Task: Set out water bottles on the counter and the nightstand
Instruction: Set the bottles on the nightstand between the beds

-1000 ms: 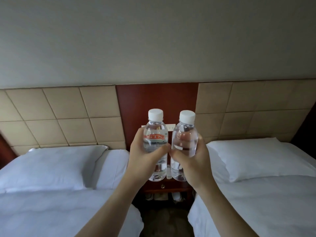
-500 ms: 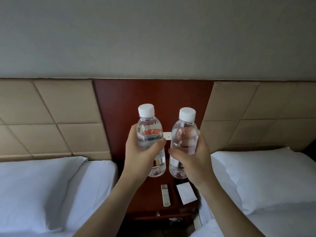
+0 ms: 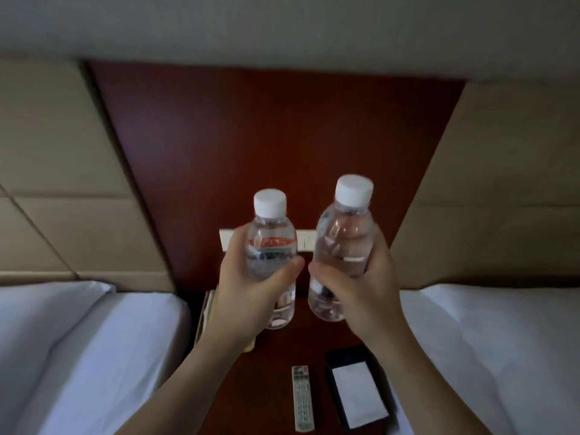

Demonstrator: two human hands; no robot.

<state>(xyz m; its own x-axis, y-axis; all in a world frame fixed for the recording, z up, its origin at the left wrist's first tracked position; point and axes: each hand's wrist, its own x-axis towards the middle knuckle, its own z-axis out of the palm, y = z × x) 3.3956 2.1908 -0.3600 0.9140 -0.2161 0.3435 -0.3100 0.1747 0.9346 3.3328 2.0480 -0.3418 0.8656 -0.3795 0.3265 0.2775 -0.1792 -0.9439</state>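
Note:
Two clear water bottles with white caps are held upright side by side above the dark red wooden nightstand (image 3: pixel 276 372). My left hand (image 3: pixel 248 296) grips the left bottle (image 3: pixel 272 246), which shows a red-and-white label. My right hand (image 3: pixel 361 293) grips the right bottle (image 3: pixel 345 240), which is tilted slightly right. Both bottle bases hang over the back half of the nightstand top; I cannot tell whether they touch it.
On the nightstand lie a white remote control (image 3: pixel 303 398), a black tray holding a white card (image 3: pixel 357 392) and a yellowish pad (image 3: pixel 207 312) at the left edge. White beds flank it, left (image 3: pixel 88 356) and right (image 3: pixel 502 356). A switch panel (image 3: pixel 227 240) is on the red headboard panel.
I have come closer and look further down, so the nightstand top fills more of the view. Both bottles have moved lower, toward the nightstand's back, still held in the same grips.

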